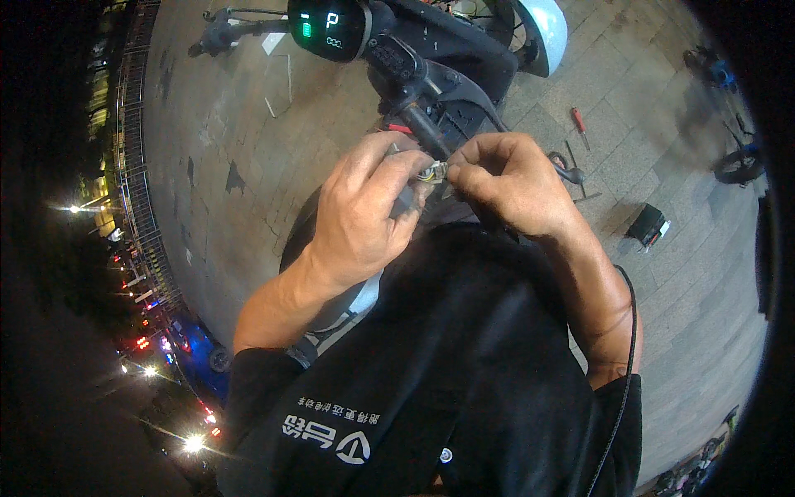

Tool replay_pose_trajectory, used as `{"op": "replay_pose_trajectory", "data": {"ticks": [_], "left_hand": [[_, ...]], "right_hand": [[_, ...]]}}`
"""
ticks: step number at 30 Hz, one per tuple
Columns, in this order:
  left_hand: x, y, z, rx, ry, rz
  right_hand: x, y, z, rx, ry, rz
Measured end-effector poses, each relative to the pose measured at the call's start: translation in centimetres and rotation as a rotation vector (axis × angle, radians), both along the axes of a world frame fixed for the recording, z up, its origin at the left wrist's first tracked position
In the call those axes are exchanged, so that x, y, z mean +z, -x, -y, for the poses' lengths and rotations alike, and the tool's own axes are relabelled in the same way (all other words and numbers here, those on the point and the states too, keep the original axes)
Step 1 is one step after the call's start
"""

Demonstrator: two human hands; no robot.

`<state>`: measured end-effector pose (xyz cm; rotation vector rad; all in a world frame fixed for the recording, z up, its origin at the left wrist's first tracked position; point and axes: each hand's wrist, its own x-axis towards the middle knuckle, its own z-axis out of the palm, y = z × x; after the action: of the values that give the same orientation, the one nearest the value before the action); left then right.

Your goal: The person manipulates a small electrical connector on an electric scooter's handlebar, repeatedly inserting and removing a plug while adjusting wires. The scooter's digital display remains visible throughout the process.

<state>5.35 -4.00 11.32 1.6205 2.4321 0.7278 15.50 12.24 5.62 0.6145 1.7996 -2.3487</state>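
both hands were raised together just below the scooter handlebar [406,83], forearms angled inward from the lower edge. the left hand [360,211] was curled, its fingertips pinched on a small pale connector [435,172]; the right hand [509,182] was bent at the knuckles, thumb and forefinger pinched on the same piece from the other side. the connector looked plastic and glossy, beside a black rubbery grip. a lit green display [325,26] was set above. a red-handled screwdriver [579,123] lay on the grey paving.
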Motion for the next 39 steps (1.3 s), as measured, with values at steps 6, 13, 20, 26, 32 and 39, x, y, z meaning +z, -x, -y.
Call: {"op": "replay_pose_trajectory", "data": {"ticks": [6, 13, 20, 26, 32, 39], "left_hand": [[0.3, 0.0, 0.3, -0.011, 0.010, -0.017], [0.5, -0.2, 0.2, -0.058, 0.045, -0.110], [0.1, 0.1, 0.2, -0.067, 0.011, -0.057], [0.2, 0.1, 0.3, -0.004, -0.015, 0.040], [-0.4, 0.2, 0.5, 0.026, -0.064, 0.112], [-0.4, 0.6, 0.5, -0.024, -0.077, 0.065]], "right_hand": [[0.8, 0.1, 0.1, 0.012, 0.036, 0.012], [0.5, 0.5, 0.5, 0.007, -0.068, 0.035], [0.4, 0.6, 0.0, 0.061, -0.001, 0.060], [0.6, -0.2, -0.5, 0.071, 0.055, -0.042], [0.5, -0.2, 0.0, 0.038, 0.052, -0.048], [0.4, 0.0, 0.1, 0.029, 0.026, -0.036]]}}
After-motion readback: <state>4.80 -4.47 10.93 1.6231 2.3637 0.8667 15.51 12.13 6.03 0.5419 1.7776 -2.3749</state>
